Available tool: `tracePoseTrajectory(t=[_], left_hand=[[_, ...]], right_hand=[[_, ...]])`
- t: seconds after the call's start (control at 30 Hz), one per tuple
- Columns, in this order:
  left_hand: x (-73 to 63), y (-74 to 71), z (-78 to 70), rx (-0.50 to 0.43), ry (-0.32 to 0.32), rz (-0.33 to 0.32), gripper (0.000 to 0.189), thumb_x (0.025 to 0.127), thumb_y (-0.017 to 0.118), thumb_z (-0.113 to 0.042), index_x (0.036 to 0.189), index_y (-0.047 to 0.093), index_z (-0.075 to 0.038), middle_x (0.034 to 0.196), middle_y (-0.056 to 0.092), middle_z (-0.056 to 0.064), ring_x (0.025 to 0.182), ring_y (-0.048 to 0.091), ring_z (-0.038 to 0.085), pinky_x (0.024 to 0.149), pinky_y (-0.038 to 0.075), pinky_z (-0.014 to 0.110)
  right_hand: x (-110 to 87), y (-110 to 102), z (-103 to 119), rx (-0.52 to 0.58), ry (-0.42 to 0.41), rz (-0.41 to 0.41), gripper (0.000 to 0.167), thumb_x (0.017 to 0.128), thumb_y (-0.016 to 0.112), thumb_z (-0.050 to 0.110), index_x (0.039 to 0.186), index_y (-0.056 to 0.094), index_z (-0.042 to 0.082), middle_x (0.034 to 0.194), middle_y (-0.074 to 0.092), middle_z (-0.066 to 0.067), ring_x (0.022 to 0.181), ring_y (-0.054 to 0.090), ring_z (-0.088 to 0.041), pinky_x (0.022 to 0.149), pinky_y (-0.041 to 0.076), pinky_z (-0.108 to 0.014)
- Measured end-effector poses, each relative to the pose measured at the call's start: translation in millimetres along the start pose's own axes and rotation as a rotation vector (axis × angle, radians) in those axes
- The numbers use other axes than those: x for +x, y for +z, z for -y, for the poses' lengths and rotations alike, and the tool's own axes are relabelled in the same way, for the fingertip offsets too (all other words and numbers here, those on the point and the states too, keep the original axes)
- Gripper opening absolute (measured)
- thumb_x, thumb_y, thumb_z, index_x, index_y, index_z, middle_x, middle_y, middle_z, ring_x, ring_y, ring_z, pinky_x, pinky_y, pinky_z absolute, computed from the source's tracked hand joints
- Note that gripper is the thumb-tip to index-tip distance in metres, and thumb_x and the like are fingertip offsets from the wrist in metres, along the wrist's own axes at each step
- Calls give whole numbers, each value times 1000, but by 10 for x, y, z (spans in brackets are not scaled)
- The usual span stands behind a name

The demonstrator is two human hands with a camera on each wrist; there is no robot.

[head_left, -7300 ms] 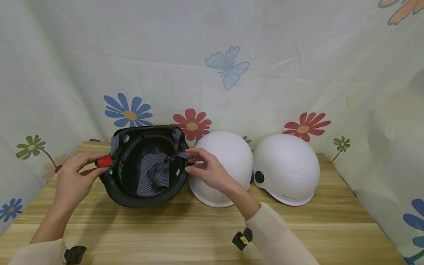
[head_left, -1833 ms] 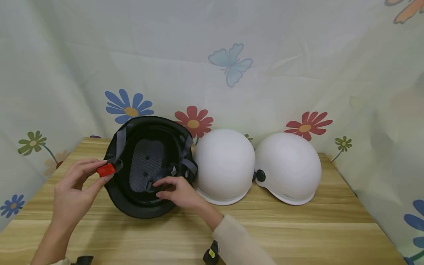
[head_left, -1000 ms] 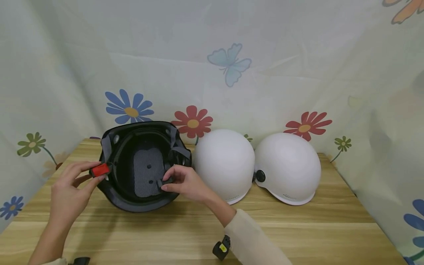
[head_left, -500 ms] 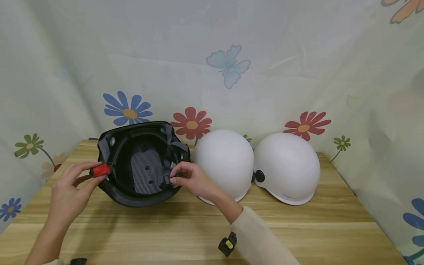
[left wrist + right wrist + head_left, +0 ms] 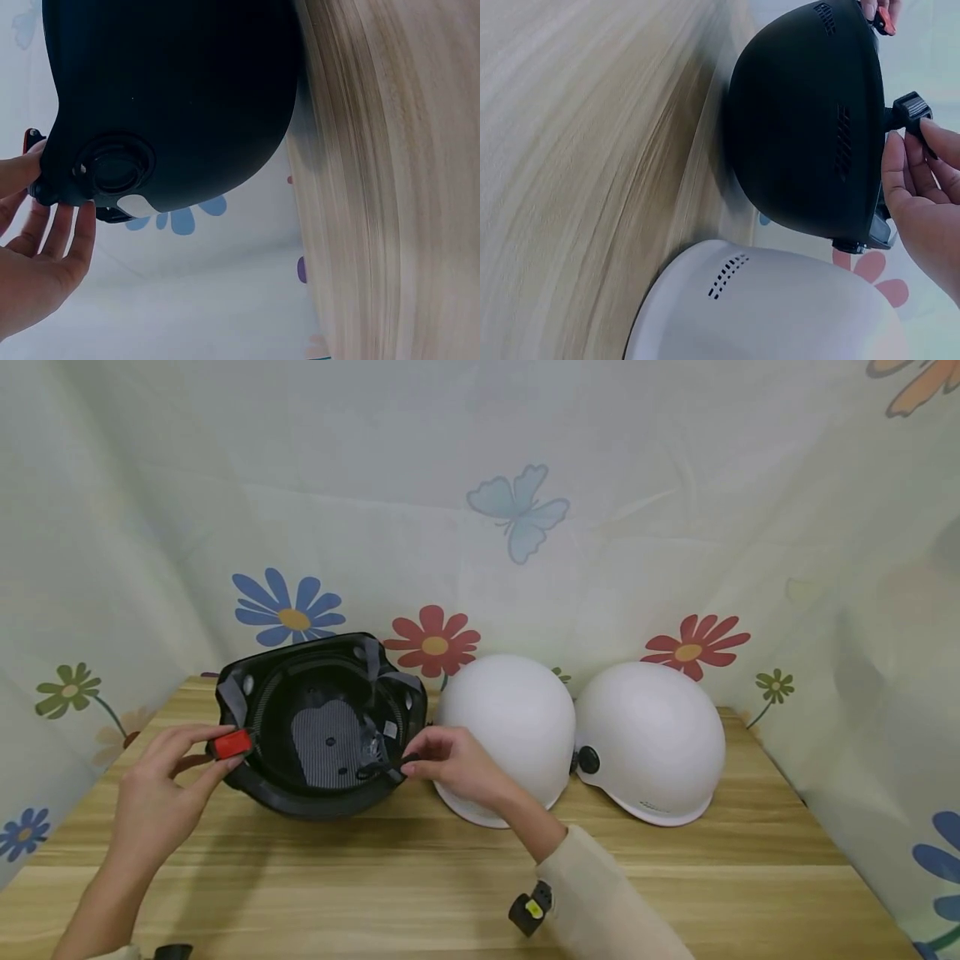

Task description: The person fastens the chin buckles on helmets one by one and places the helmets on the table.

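Observation:
A black helmet (image 5: 330,743) lies upturned at the left of the table, its striped lining pad (image 5: 327,735) and grey straps (image 5: 382,670) showing. My left hand (image 5: 161,781) pinches the red buckle (image 5: 232,743) at the helmet's left rim between thumb and fingers. Over the right rim, my right hand (image 5: 461,768) pinches the black end of the chin strap. In the right wrist view a black ribbed strap fitting (image 5: 912,109) stands just above the fingers of that hand. The left wrist view shows the helmet's dark outer shell (image 5: 180,90) beside the left hand's fingertips.
Two white helmets stand dome up to the right: one (image 5: 506,727) close beside the black helmet, the other (image 5: 652,735) touching it further right. The wooden table (image 5: 420,877) runs back to a flower-printed cloth (image 5: 637,468).
My right hand has moved out from inside the helmet to the right, drawing the strap end over the rim. The helmet has tilted slightly. My left hand stays on the red buckle.

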State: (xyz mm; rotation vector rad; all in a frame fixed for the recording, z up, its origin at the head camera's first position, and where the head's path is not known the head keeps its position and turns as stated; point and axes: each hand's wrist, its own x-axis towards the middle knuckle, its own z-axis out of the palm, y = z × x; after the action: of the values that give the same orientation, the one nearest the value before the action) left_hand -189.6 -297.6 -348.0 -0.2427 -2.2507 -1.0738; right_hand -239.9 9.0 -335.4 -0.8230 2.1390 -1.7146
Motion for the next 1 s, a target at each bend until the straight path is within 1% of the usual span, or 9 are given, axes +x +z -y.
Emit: tracePoseTrajectory(t=[0.13,0.23,0.3,0.43,0.6,0.67,0.83,0.93,1.0], left_hand=[[4,8,13,17,9,-5,38,70,71,13,105,64,3,103,47,-24,95,42,-13,73,36,0],[14,12,21,30,26,-14,38,69,72,13,105,64,2,102,47,-22,93,42,-14,74,35,0],[21,16,28,38,37,-19,40,67,72,14,105,64,2,101,47,-20,92,41,-14,74,34,-1],[38,22,36,58,49,-24,42,66,73,15,105,64,3,101,49,-12,92,40,-15,75,32,-1],[59,31,29,72,60,-27,41,66,73,13,106,65,3,100,55,4,92,38,-17,76,31,0],[73,37,13,66,66,-30,41,67,74,12,106,65,1,101,55,-1,94,38,-16,77,31,1],[117,67,-87,17,117,-40,44,64,74,16,105,65,2,104,48,-23,95,42,-14,77,34,2],[135,94,-172,-3,156,-31,46,62,73,20,104,65,3,105,49,-20,91,45,-13,74,36,1],[143,120,-226,-8,178,-19,47,61,72,21,104,65,2,104,54,-11,89,46,-13,73,37,1]], right_hand=[[-9,-25,-7,16,-33,22,8,85,58,-6,92,59,-10,97,60,-20,79,56,-15,71,48,-25],[-8,-42,-26,53,-75,49,5,87,56,-6,91,55,-8,107,60,-21,88,58,-13,72,48,-26],[-9,-51,-32,79,-99,68,4,88,54,-5,92,52,-7,109,60,-22,92,58,-14,72,47,-25],[-22,-61,-19,99,-134,70,5,90,52,-4,94,49,-6,102,62,-25,88,60,-14,70,45,-23],[-18,-56,10,58,-136,33,9,89,53,-4,97,48,-7,88,61,-22,74,55,-13,68,44,-29],[-7,-50,13,47,-133,36,10,89,54,-3,97,48,-7,85,61,-21,72,55,-13,69,44,-33],[9,-29,24,83,-117,61,11,90,53,-2,101,50,-6,85,63,-20,76,61,-13,76,48,-30],[16,-16,32,87,-116,71,12,90,52,-2,102,51,-6,85,62,-21,75,62,-13,74,50,-29],[19,-10,35,80,-118,78,12,91,51,-2,102,50,-6,85,62,-23,74,62,-13,69,51,-33]])
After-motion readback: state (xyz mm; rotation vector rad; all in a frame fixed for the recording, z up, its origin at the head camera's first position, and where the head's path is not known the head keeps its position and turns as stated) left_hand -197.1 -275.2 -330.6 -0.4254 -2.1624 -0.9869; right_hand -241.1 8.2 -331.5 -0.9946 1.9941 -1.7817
